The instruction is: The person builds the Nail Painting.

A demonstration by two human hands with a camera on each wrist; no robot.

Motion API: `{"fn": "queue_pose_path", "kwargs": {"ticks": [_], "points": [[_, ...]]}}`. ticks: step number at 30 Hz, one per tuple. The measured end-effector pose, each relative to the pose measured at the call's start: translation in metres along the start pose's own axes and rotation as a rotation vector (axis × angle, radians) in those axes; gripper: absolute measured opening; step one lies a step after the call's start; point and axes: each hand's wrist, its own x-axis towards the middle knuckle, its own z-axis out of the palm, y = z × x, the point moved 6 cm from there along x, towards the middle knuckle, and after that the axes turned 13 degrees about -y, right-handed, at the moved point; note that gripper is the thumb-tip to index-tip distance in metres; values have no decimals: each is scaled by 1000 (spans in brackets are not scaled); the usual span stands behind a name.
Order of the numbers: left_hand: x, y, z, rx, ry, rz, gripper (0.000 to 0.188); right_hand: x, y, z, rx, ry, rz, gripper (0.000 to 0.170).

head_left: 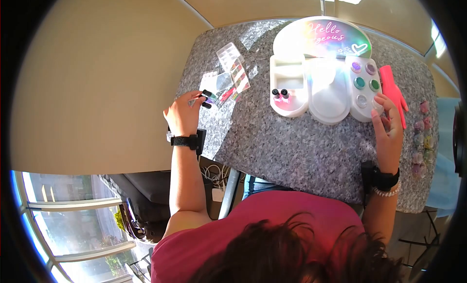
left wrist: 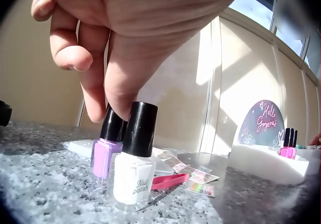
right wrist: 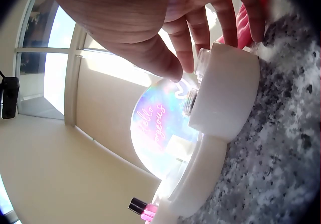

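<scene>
My left hand (head_left: 184,111) is at the left of the table, its thumb and a finger pinching the black cap of a purple nail polish bottle (left wrist: 103,159). In front of that bottle stands a white nail polish bottle (left wrist: 134,171), upright with a black cap. At the right, my right hand (head_left: 387,125) reaches over the right section of a white nail station (head_left: 328,118). Its fingers are spread and loosely bent around a small clear jar (right wrist: 203,62), with no grip on it showing. Another jar (right wrist: 190,102) sits beside it in the same section.
Pink tweezers (left wrist: 170,181) and clear nail-tip cases (head_left: 228,56) lie beyond my left hand. Pink polish bottles (head_left: 281,99) stand in the station's left section. Right of it lie a pink practice hand (head_left: 392,86) and a row of small colourful items (head_left: 418,159).
</scene>
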Motion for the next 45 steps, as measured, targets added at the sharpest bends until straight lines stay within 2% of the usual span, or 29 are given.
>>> {"fn": "queue_pose_path", "kwargs": {"ticks": [4,6,7,10,12,14,16,21,27,35,45], "points": [[8,-11,2,44,80,46,19,0,-1,-1,-62,27,-40,32],[0,-6,-16,144,343,47,19,0,0,-1,-46,15,-43,32],[-8,7,-30,191,447,35,18,0,0,-3,-54,26,-37,32],[-43,80,-66,-136,517,119,16,-1,-7,-1,-69,22,-61,32],[-68,141,-70,-122,434,313,17,-2,-9,1,-12,19,-45,31],[-80,174,-49,-160,352,552,17,-2,-14,1,-58,29,-43,30],[-82,196,-31,-175,307,634,15,-2,-14,1,-34,22,-72,30],[-77,212,4,-86,261,638,14,-2,-16,1,-46,38,-85,30],[-67,211,16,-57,272,644,17,-2,-20,1,-58,38,-92,30],[-64,215,25,-62,176,697,39,-2,-22,2,-70,32,-96,31],[-50,207,38,-49,90,691,43,-2,-22,1,-104,28,-108,31]]}}
